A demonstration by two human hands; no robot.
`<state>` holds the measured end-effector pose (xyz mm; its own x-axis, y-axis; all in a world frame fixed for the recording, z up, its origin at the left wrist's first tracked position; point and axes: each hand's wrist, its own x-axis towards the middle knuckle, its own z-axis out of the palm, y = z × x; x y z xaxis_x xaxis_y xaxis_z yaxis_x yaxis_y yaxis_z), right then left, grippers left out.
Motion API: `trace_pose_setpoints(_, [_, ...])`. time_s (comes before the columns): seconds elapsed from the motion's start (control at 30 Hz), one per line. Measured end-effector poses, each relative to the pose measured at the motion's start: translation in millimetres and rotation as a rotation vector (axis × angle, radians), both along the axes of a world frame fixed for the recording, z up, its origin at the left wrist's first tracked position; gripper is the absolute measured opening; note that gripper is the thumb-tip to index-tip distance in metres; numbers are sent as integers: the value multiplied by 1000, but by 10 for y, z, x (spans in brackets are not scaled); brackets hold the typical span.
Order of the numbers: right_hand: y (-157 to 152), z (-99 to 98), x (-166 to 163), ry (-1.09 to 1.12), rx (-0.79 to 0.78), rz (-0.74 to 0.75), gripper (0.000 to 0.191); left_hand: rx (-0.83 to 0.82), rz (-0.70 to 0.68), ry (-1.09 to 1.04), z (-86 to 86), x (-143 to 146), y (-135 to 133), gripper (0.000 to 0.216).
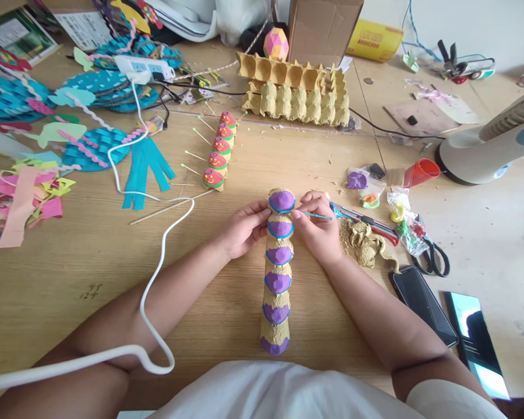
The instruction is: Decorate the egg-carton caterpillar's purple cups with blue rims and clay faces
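Note:
A long egg carton strip lies pointing away from me, its several bumps topped with purple clay, most edged in blue. My left hand grips its far end from the left, fingers closed at the side. On the other side, my right hand pinches a thin blue clay strand by the farthest bump. Part of that strand sticks out to the right past the fingers. Farther off to the left stands a finished-looking caterpillar of red and green bumps with thin sticks poking out.
Egg cartons sit at the back. A utility knife, carton scraps, scissors, bagged clay and phones lie right. A white cable crosses the left side, near blue paper strips.

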<state>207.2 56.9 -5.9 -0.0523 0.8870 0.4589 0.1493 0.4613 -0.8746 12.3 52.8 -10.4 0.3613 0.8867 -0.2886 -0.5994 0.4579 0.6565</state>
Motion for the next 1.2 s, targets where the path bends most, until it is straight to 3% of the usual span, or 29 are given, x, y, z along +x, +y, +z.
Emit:
trace_pose_setpoints(0.33, [16, -33, 27, 44, -9, 29, 18, 4, 8, 2, -23, -7, 1, 19])
trace_pose_setpoints(0.93, [-17, 13, 21, -153, 205, -59, 8, 21, 47, 20, 66, 18, -20, 19])
trace_pose_setpoints(1.2, [-40, 38, 18, -169, 130, -56, 15, 35, 41, 9, 65, 26, -33, 17])
